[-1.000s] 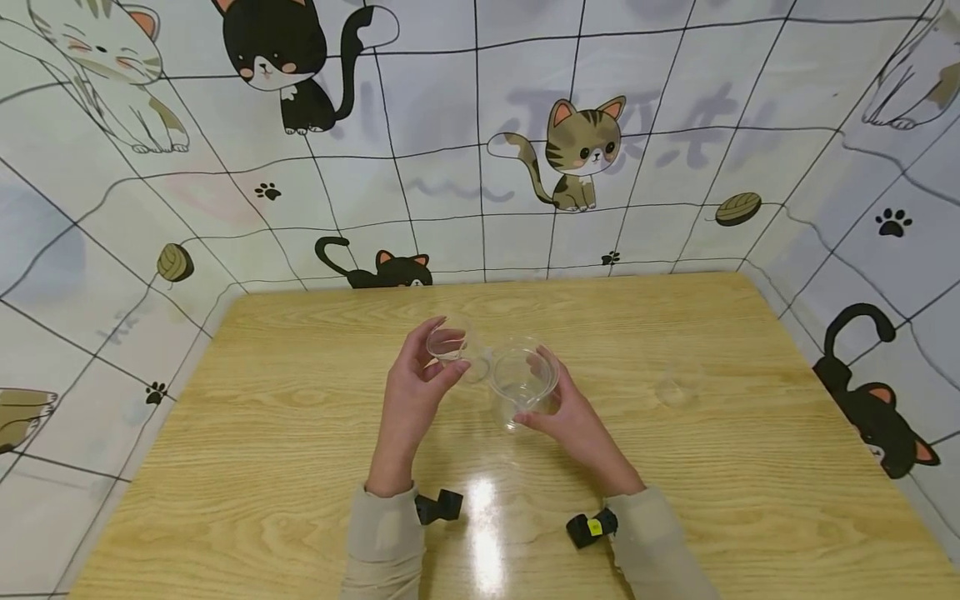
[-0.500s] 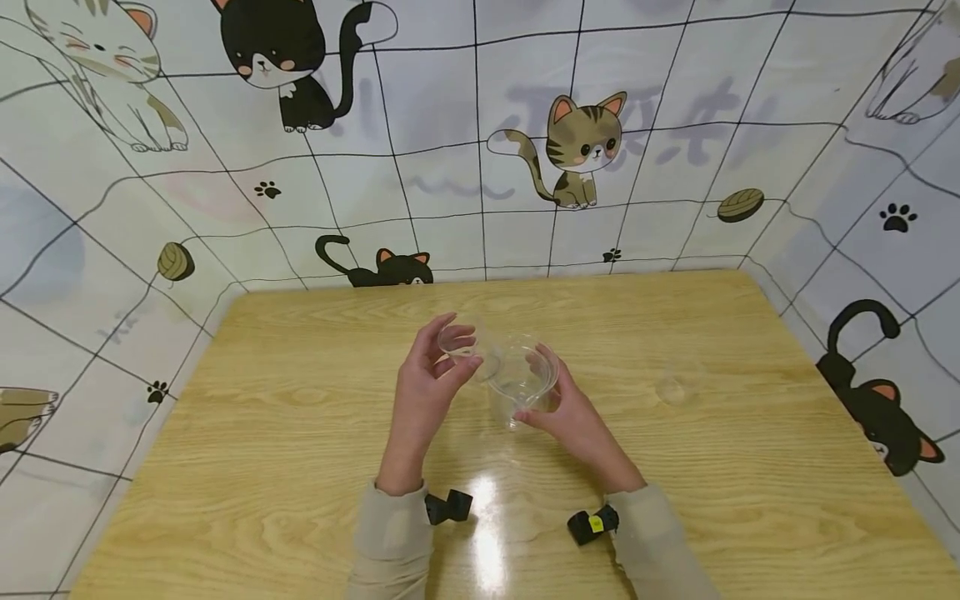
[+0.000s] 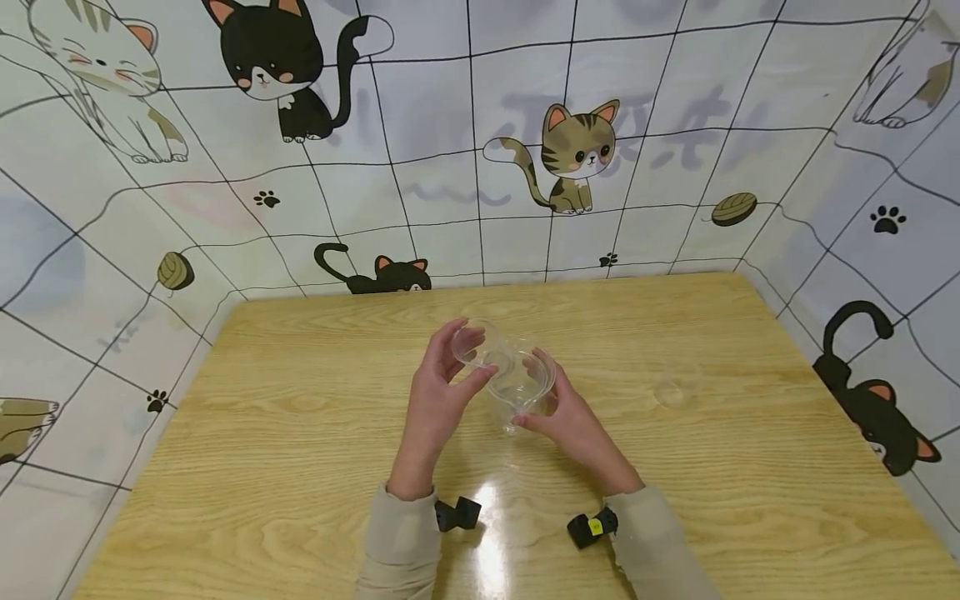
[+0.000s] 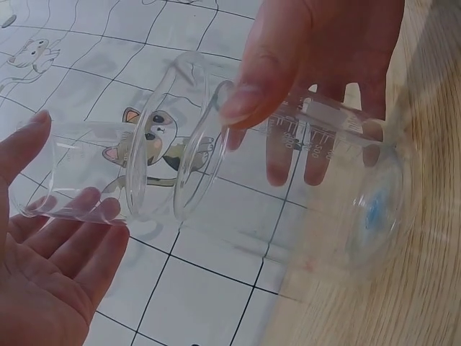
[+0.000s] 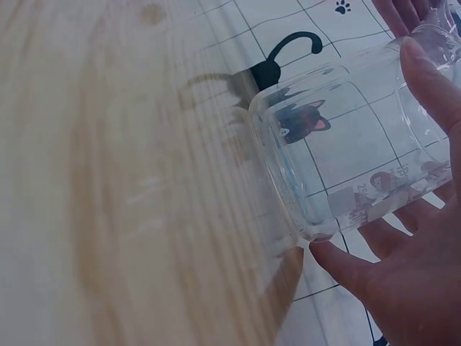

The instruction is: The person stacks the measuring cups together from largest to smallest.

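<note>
My left hand (image 3: 441, 398) grips a small clear beaker (image 3: 471, 345), tilted with its mouth toward the right. My right hand (image 3: 572, 423) holds a larger clear beaker (image 3: 517, 398) around its side, thumb in front. In the head view the small beaker's mouth overlaps the larger one's rim. The left wrist view has the two flared rims facing each other at close range, with white graduation marks on the larger beaker (image 4: 317, 137) and a blue spot at its base. Clear walls appear in the right wrist view too, where the right hand (image 5: 410, 281) supports the larger beaker (image 5: 346, 151).
Another clear, round-based vessel (image 3: 677, 388) stands on the wooden table (image 3: 285, 467) to the right. White cloth walls (image 3: 435, 183) with grid lines and printed cats rise behind the table and on both sides. Small black cameras (image 3: 459, 514) sit at both wrists.
My left hand has shifted rightward with the small beaker, bringing its mouth from beside the larger beaker to over its rim. The right hand and larger beaker stay nearly in place.
</note>
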Available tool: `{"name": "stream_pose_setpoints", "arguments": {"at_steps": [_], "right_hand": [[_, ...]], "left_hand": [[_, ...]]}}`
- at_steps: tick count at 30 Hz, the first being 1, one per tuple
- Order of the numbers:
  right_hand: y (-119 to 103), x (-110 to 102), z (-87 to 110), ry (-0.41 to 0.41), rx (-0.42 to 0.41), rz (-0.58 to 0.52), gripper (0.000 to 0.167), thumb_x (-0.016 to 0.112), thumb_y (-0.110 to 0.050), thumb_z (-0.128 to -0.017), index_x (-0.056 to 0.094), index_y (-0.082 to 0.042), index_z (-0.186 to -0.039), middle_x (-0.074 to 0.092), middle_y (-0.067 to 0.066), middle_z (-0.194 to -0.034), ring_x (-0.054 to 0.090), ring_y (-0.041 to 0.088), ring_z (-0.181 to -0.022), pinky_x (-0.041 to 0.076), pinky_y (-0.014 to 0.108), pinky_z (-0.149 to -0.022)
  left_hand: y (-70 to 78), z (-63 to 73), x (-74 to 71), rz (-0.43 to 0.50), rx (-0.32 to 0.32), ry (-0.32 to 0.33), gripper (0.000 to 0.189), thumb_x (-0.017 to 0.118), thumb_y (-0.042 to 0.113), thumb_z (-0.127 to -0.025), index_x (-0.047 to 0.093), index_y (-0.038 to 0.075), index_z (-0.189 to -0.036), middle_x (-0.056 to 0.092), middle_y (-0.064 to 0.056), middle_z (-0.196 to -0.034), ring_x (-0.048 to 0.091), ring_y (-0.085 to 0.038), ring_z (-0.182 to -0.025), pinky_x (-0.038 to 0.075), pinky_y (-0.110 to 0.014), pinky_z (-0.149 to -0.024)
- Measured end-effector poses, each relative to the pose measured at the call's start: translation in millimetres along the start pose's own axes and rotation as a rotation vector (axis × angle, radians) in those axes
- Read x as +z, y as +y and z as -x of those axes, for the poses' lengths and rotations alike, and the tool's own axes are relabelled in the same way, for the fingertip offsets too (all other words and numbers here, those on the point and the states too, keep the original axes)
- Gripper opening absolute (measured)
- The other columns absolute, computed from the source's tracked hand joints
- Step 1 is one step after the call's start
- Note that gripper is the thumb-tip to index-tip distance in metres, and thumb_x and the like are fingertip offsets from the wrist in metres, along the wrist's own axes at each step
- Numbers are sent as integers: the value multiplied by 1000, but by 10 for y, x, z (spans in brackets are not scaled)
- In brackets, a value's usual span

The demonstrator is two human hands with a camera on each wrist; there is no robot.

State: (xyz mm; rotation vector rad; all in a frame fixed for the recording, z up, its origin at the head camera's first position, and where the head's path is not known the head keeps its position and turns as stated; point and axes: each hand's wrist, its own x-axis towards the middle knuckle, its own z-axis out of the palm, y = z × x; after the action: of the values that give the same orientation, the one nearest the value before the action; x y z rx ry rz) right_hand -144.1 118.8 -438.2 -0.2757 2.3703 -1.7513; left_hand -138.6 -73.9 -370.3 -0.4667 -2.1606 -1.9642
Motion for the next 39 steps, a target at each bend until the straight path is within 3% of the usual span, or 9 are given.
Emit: {"name": "stream_pose_setpoints", "arguments": {"at_steps": [6,14,19,25,31,39], "right_hand": [[-154,0,68,1,6,29,92,74,-21,-73,14,-30,-142,28,6,-143,27,32,-127,21,55,-98],[65,22,-13,6,28,52,93,76,-29,-71,14,-43,-139,26,1,-143,25,30,-129,21,57,-98],[196,31,-55,16,6,61,95,76,-34,-69,13,-44,-138,24,-2,-144,24,31,-129,21,58,-97],[198,23,-53,16,5,44,94,77,-33,-68,14,-49,-136,25,-3,-143,26,32,-128,25,56,-96],[187,16,-56,15,9,55,94,77,-38,-67,13,-50,-135,25,-3,-143,26,32,-128,25,55,-96],[10,0,0,-4,6,33,93,76,-28,-71,14,-41,-139,23,3,-145,23,36,-128,23,57,-96]], "left_hand": [[-248,-22,47,-66,-2,-22,60,69,30,-77,40,27,-129,54,8,-121,48,-9,-113,36,-32,-94],[-291,4,102,-239,-14,-62,61,68,39,-75,41,29,-129,51,18,-122,44,-8,-116,34,-45,-95],[-286,-1,92,-253,-1,-68,61,69,39,-74,43,26,-128,50,15,-123,43,-11,-117,35,-41,-95],[-287,-16,95,-273,39,-56,64,71,38,-73,45,22,-129,46,8,-125,43,-16,-116,37,-37,-94],[-277,-21,106,-313,31,-66,65,70,44,-72,45,25,-129,45,7,-126,43,-16,-114,37,-32,-93],[-287,-26,110,-337,18,-81,65,69,46,-72,46,24,-128,44,8,-126,44,-19,-114,38,-38,-93]]}}
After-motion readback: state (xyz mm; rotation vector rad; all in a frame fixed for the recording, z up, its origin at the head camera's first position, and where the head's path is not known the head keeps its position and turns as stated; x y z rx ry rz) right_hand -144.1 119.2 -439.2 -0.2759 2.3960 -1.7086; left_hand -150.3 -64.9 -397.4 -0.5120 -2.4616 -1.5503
